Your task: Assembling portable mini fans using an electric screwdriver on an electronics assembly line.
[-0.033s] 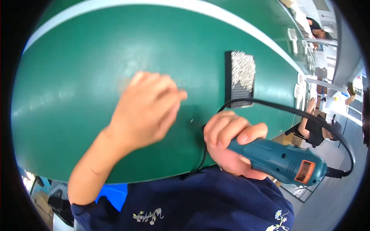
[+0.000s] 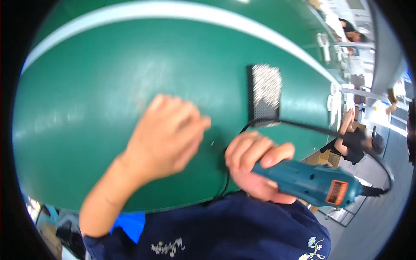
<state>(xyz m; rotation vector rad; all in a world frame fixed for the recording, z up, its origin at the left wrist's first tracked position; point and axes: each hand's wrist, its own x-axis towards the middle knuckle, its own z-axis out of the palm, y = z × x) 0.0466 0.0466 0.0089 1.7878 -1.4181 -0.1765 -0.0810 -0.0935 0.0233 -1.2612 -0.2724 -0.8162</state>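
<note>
My right hand is wrapped around a teal corded electric screwdriver. Its front end is hidden by my fingers, and its cable end points right. To the left, over the green table, is my left hand, its fingers curled together and blurred. What they hold, if anything, is hidden. Beyond my right hand lies a black perforated tray, much of it filled with shiny screws. A tiny bright piece sits between my two hands, too small to identify.
A black cable loops from the screwdriver across the tray's near end. A pale strip curves along the table's far side. White comb-like parts lie at the right, where a co-worker in dark clothing is seated.
The whole view has shifted slightly, so the tray appears lower and a little further left. Both hands keep much the same pose, and the screwdriver is still held.
</note>
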